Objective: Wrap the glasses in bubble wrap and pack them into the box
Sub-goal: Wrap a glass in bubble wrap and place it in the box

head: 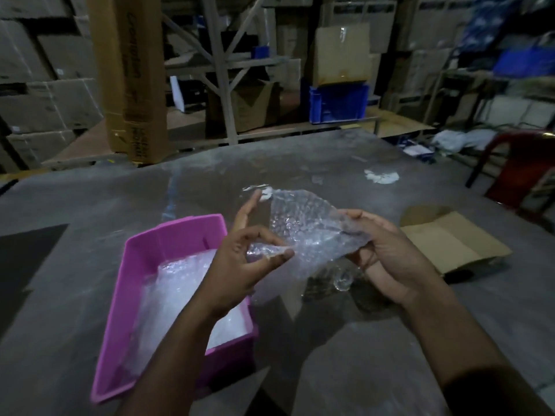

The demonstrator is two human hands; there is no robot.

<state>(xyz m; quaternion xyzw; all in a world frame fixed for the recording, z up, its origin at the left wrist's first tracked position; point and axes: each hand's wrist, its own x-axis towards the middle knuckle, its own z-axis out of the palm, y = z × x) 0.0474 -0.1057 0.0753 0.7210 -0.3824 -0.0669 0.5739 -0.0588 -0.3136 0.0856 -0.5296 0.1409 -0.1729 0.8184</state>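
My left hand (240,262) pinched the bubble wrap (303,229) corner and my right hand (387,253) gripped its edge; the sheet seemed light, limp and slippery.

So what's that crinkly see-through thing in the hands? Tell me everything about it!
It's a sheet of bubble wrap, clear plastic covered in little air bumps, crumpled and shiny. It is held up above the grey table, between the pink tray and the cardboard box. The left hand pinches its lower corner with thumb and fingers, and the right hand grips its other side. Its top edge sticks up loose.
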